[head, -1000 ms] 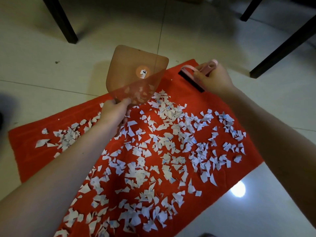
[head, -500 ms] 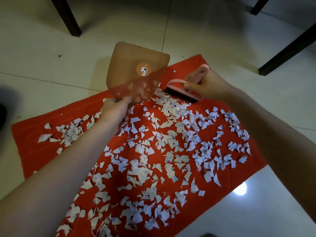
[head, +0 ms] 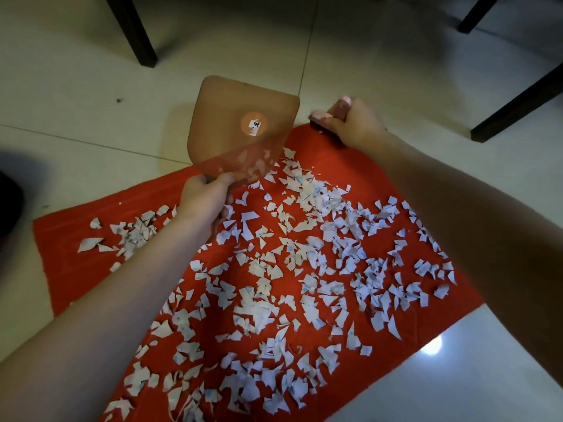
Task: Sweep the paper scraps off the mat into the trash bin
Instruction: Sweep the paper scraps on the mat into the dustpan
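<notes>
Head cam: fingers of my left hand clamped on the near rim of a see-through brown plastic dustpan, tilted up at the mat's far edge. Right hand fingers wrapped round a pink brush w/ black bristles. Vs 0.5 s ago the brush has pulled back off the scraps to the far corner of the red cloth mat; prob. a reset for the next stroke. White paper scraps are nearly all on the mat. Trash bin not in view. Dark furniture legs stand well apart, no obstruction.

Nothing legible anywhere. Translucent brown dustpan: round orange sticker at centre, small white patch on it with black marks, too small and blurred to read. Paper scraps on red mat: faint blue markings on some, cannot tell if print.
</notes>
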{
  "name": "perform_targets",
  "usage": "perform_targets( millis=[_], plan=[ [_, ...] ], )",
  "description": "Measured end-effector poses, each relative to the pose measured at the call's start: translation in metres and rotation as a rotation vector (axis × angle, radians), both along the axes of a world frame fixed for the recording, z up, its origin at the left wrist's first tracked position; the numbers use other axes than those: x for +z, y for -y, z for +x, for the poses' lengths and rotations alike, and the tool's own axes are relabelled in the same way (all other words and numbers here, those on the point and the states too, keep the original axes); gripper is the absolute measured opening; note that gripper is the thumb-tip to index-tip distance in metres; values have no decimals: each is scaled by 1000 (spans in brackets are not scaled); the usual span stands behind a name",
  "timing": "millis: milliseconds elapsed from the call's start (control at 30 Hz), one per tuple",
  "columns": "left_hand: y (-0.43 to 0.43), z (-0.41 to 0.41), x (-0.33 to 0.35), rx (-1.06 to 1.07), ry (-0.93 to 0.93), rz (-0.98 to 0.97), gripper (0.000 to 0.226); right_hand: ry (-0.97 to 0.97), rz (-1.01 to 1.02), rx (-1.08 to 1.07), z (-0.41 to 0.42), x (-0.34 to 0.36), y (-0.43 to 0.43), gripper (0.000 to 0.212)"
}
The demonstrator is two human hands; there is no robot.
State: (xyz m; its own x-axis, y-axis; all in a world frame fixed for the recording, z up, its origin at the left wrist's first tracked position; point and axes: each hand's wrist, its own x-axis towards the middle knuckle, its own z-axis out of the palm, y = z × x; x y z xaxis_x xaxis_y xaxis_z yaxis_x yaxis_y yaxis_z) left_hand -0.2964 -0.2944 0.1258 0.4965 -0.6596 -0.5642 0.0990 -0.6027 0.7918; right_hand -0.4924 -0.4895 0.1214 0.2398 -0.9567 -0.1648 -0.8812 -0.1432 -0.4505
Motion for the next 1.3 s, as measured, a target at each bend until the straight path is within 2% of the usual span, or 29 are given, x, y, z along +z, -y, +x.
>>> perform_targets(
  millis=[200,267,400,533,633,767,900,967,1100,1300],
  plan=[
    [-3,3,-2,-18,3,2,22,8,143,387,-18,28,-47,23],
    [-2,6,1,-25,13,3,23,29,166,442,-35,46,-64,18],
    [0,8,3,-28,37,1,26,65,77,351,-44,56,-59,19],
    [0,7,5,-25,17,4,24,70,-55,246,-21,35,-29,28],
    [0,9,6,-6,15,-5,23,55,-15,179,0,16,-15,30],
    [-2,12,4,23,-2,-3,20,27,111,253,16,6,-30,31],
    [-3,13,3,19,0,1,21,-52,167,491,-1,10,-66,23],
    [-3,13,4,20,0,-2,21,-36,208,539,-17,19,-80,19],
    [0,12,8,21,3,-13,22,57,177,512,-39,45,-87,18],
    [0,1,9,-12,25,-7,24,-34,-49,328,-41,27,-53,26]
  ],
)
